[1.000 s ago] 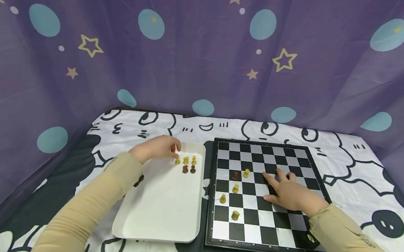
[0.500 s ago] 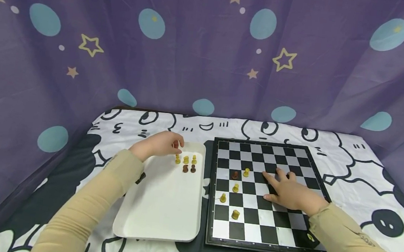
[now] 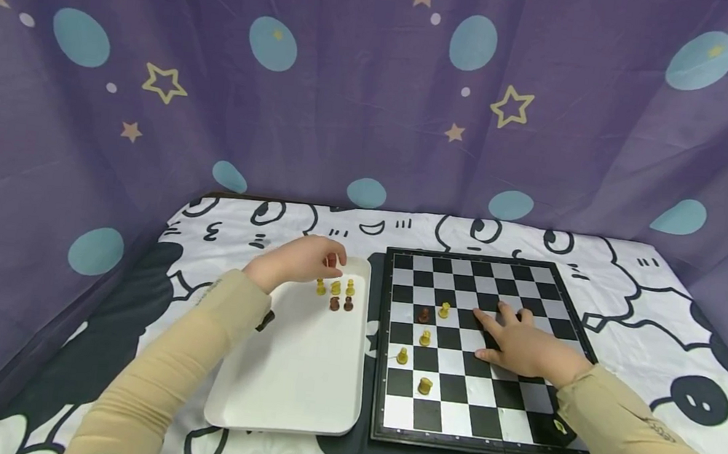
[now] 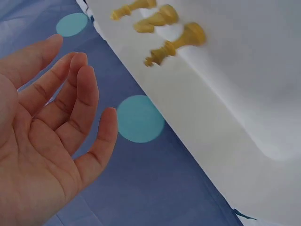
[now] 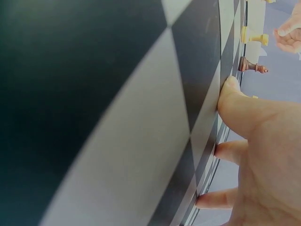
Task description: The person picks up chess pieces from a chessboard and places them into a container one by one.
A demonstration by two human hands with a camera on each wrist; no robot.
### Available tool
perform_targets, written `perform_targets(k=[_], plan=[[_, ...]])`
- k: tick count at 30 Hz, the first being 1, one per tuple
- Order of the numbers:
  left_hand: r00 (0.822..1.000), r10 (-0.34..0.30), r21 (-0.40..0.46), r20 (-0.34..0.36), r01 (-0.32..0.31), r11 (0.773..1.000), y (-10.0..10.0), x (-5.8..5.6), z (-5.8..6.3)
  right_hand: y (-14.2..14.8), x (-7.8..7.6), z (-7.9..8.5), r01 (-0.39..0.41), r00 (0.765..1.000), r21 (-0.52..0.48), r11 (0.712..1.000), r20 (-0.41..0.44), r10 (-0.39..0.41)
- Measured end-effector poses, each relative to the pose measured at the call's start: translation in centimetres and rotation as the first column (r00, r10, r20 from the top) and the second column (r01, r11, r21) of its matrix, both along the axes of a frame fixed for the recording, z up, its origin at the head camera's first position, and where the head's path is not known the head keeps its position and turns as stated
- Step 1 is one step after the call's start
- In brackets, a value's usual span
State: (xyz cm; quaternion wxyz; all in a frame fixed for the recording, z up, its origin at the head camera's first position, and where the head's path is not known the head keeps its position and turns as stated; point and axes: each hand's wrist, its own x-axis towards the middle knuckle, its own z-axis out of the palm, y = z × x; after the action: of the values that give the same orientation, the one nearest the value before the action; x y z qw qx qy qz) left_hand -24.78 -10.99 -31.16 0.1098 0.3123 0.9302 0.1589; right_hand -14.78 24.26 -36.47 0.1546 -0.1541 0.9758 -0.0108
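Purple curtain (image 3: 373,133) behind: left hand (image 3: 300,259), fingers half-open and empty, hovers at white tray (image 3: 290,381) near its three yellow chess pieces (image 3: 335,288) (two brown pieces (image 3: 334,303) alongside); right hand (image 3: 526,351), fingers spread, touches chessboard (image 3: 480,394).

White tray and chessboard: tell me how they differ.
The white tray is plain, with rounded corners; the chessboard is checkered, with a black frame. The tray is narrower than the chessboard. The right hand rests on the chessboard, while the left hand, holding nothing, is near the tray's far end. Both lie on the patterned cloth and bear yellow pieces and brown pieces.
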Motion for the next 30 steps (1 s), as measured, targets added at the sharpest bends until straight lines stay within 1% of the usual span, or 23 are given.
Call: perform_targets(k=[5,13,19,27,30], plan=[[0.999,-0.028,0.004,-0.015,0.029,1.0,1.0,0.3,0.3,0.0,0.0,0.0,0.0,1.0,0.005,1.0,-0.002,0.0],[0.998,-0.054,-0.011,-0.027,0.054,0.998,2.7,0.5,0.5,0.1,-0.1,-0.1,-0.005,1.0,-0.002,1.0,-0.009,0.005],[0.997,-0.073,-0.02,-0.015,0.073,0.997,4.0,0.8,0.6,0.1,-0.4,-0.1,0.007,1.0,0.005,1.0,0.005,-0.007],[0.992,-0.12,-0.027,-0.024,0.12,0.992,6.3,1.1,0.6,0.1,-0.5,0.1,0.017,1.0,0.0,1.0,0.02,-0.017],[0.991,-0.131,-0.02,-0.013,0.131,0.991,7.1,1.3,0.4,0.0,-0.5,0.1,0.02,1.0,0.0,1.0,0.022,-0.02]])
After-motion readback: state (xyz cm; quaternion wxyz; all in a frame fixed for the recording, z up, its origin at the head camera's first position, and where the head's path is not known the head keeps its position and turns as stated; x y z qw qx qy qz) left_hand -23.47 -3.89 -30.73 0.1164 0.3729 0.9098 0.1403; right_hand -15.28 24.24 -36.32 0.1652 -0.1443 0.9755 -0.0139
